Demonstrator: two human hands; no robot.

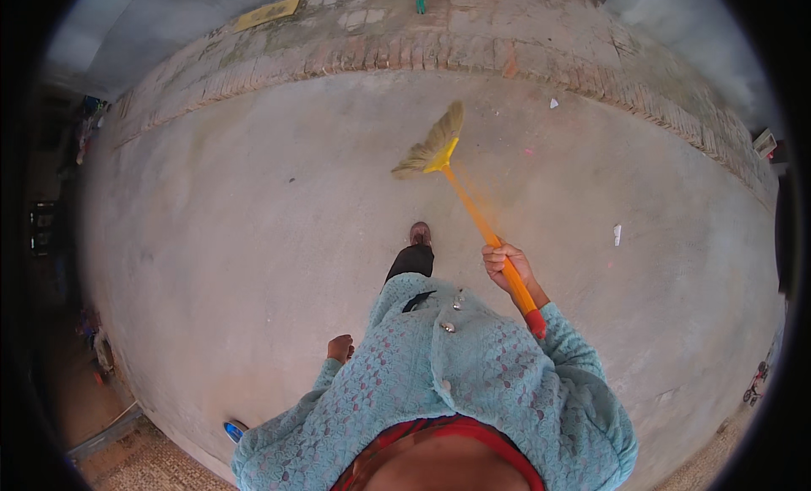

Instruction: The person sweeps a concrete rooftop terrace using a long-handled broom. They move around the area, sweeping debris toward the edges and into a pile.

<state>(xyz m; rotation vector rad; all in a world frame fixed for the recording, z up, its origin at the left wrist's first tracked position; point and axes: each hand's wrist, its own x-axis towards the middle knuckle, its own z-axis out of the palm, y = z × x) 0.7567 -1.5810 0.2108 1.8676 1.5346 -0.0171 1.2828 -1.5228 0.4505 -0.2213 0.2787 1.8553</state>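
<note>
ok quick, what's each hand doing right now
Left hand: looks closed, fingers curled, nothing visible in it.
Right hand: closed around the broom's handle.

Right hand (500, 258): between 3 and 4 o'clock, gripping the broom (470, 205) by its orange handle (519, 288)
Broom head (432, 144): 12 o'clock, fanned over the floor (253, 195)
Left hand (340, 348): 7 o'clock, curled
Shoe (420, 232): brown, near the centre
White scrap (617, 235): 3 o'clock
Brick edging (380, 55): arching across 12 o'clock
</note>
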